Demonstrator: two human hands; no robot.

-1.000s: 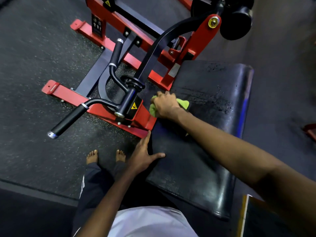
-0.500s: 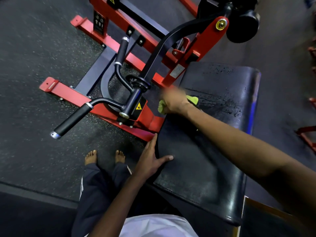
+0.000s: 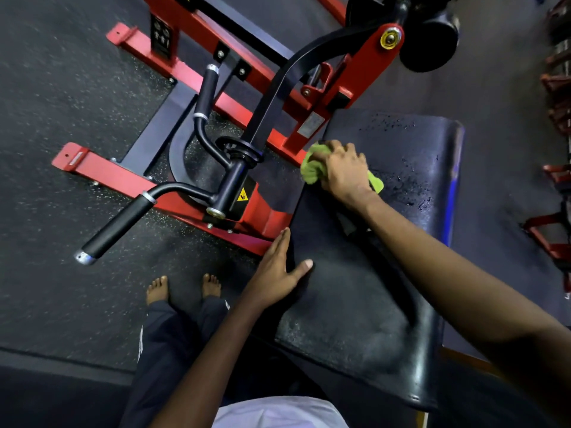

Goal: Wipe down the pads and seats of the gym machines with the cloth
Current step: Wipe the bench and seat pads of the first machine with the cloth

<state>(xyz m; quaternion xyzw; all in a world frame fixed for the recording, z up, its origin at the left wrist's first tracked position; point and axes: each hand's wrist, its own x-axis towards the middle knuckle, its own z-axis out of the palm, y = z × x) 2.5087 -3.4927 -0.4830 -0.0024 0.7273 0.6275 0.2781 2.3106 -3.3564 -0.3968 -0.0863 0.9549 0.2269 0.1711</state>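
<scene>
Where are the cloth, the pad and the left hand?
cloth (image 3: 312, 169): head view, bunched green end that sticks out.
pad (image 3: 343, 322): head view, bare near surface.
left hand (image 3: 275, 274): head view, back of the hand.

The cloth (image 3: 312, 168) is lime green, the pad (image 3: 355, 288) black, the machine frame (image 3: 129, 177) red, the floor (image 3: 61, 103) dark with pale speckles.

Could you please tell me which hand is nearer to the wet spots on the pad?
Right. The right hand, gripping the cloth, sits just left of the wet spots; the left hand rests flat on the near edge of the pad, farther off.
</scene>
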